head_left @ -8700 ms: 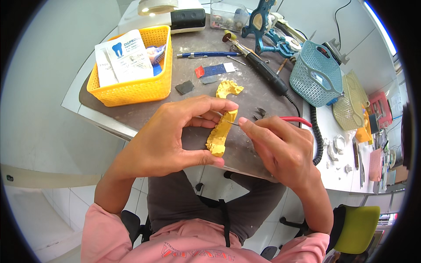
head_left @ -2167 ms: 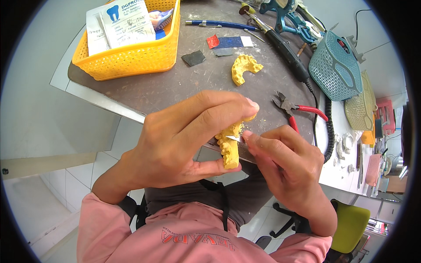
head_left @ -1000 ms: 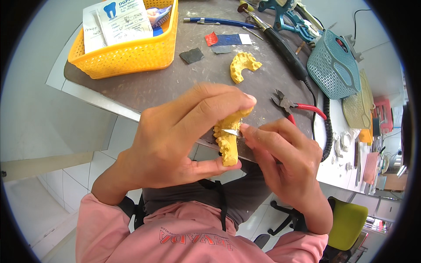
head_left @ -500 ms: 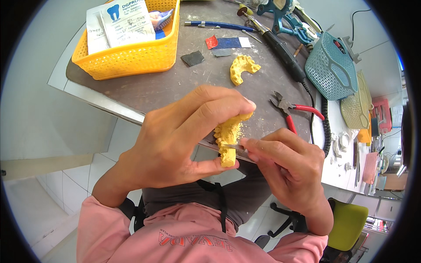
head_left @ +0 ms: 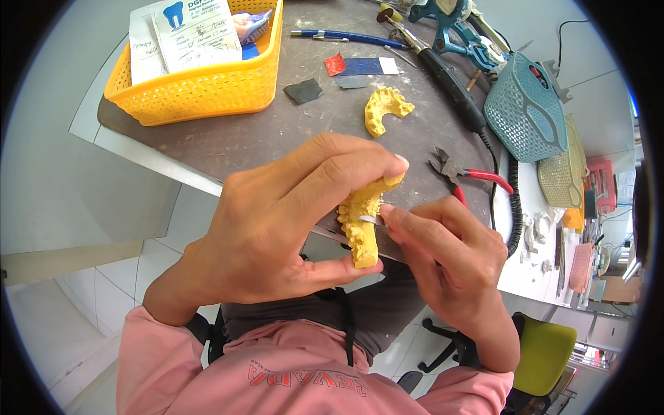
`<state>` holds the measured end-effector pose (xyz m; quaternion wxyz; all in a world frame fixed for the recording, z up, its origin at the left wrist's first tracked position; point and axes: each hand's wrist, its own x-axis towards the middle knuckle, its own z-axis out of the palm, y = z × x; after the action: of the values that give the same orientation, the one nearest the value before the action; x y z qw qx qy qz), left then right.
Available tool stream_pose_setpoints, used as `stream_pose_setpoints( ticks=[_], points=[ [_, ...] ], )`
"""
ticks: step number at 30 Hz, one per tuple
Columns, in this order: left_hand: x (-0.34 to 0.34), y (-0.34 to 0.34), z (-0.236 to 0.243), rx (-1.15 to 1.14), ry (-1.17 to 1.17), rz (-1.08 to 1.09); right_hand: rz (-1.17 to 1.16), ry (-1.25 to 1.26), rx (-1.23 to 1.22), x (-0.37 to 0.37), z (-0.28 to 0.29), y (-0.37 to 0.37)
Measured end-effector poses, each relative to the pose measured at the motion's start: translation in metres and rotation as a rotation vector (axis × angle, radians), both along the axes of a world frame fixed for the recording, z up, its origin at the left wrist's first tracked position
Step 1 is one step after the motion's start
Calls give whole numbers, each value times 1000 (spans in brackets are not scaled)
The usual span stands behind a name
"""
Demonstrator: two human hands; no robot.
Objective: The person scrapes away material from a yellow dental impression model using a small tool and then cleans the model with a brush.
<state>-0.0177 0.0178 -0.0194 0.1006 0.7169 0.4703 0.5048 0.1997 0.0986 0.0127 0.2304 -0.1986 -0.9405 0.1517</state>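
Just over the near edge of the desk (head_left: 207,143), the left hand (head_left: 283,214) grips a yellow cast (head_left: 363,247) end to end; the right hand (head_left: 449,242) pinches a blade (head_left: 368,218) against it. Beyond lie pliers (head_left: 453,170), then a second cast (head_left: 374,114).

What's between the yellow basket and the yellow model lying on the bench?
In the head view, a flat dark grey piece lies between basket and model.

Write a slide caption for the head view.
Left hand holds a yellow teeth model; right hand holds a small blade against it.
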Motion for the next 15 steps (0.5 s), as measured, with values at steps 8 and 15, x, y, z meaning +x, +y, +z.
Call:
stream_pose_setpoints(
  ticks=[8, 15],
  points=[
    [-1, -1, 4, -43, 14, 13, -14, 31, 69, -2, -6, 0],
    [1, -1, 8, -123, -17, 26, -9, 79, 138, -3, -12, 3]
  ],
)
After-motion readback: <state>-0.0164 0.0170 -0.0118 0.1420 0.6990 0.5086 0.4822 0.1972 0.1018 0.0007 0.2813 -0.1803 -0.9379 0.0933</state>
